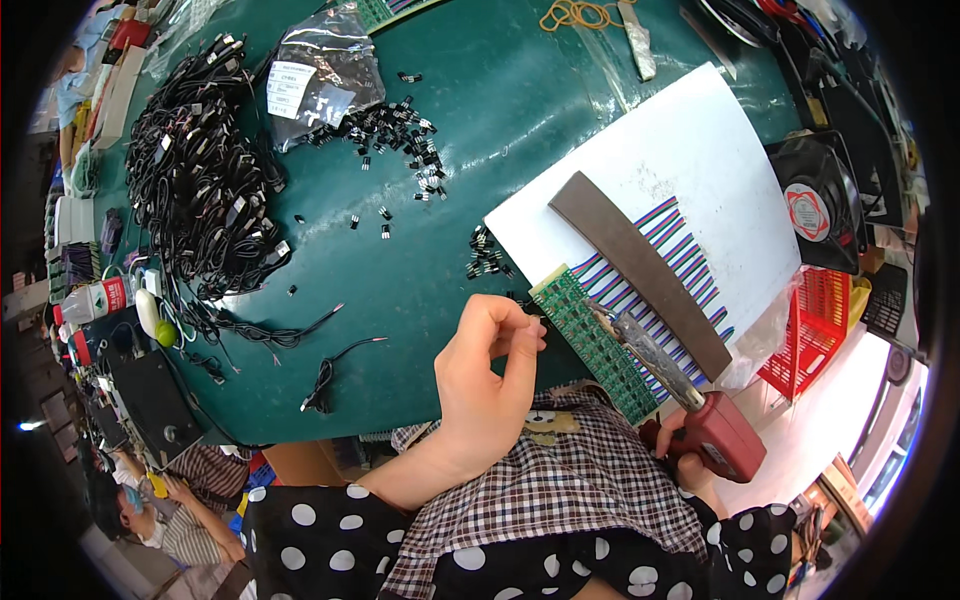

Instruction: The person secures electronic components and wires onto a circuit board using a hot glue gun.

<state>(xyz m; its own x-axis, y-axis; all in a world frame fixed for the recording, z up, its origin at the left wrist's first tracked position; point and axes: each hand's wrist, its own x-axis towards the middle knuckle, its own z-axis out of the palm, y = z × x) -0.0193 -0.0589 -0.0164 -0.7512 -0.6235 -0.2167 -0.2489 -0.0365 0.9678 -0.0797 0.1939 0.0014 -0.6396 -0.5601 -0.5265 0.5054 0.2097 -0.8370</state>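
Note:
My left hand (485, 385) is closed in a pinch beside the left edge of a green circuit board panel (585, 335); what sits between its fingertips, if anything, is too small to make out. My right hand (690, 465) grips a red soldering gun (725, 440), whose barrel slants up and left over the board with its tip near the upper part of the panel. Striped multicoloured wires (680, 240) run from the board across a white sheet (720, 140). Across these wires lies a dark brown bar (640, 275). Small black three-legged components (485, 255) are heaped just beyond my left hand.
A large bundle of black cables (200, 180) covers the left of the green table (400, 270). Next to it are a clear plastic bag (330, 75) and more scattered black components (400, 135). At right stand a black fan (815, 200) and a red basket (815, 325). Another person (190, 520) sits far left.

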